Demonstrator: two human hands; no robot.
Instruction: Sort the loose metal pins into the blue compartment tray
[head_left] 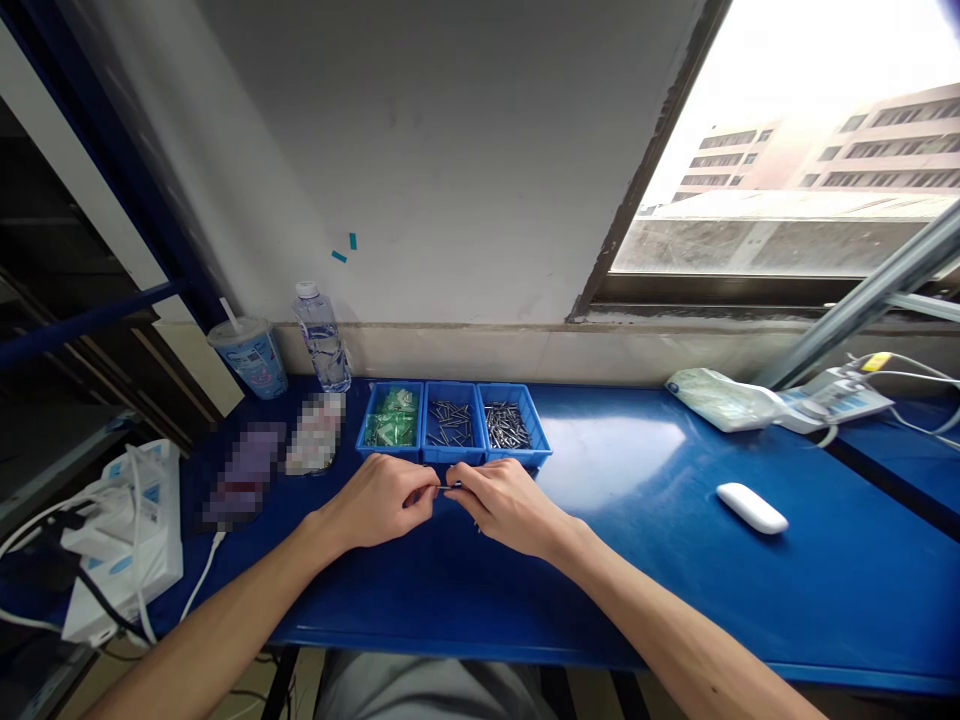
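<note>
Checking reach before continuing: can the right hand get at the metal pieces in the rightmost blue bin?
Likely yes: the metal pieces lie uncovered in that bin beyond the right hand, though it appears to pinch a thin piece.

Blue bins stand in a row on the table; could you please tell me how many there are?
3, side by side: the left bin with green packets, the middle bin with scattered metal pieces, and the right bin with a denser metal heap.
</note>
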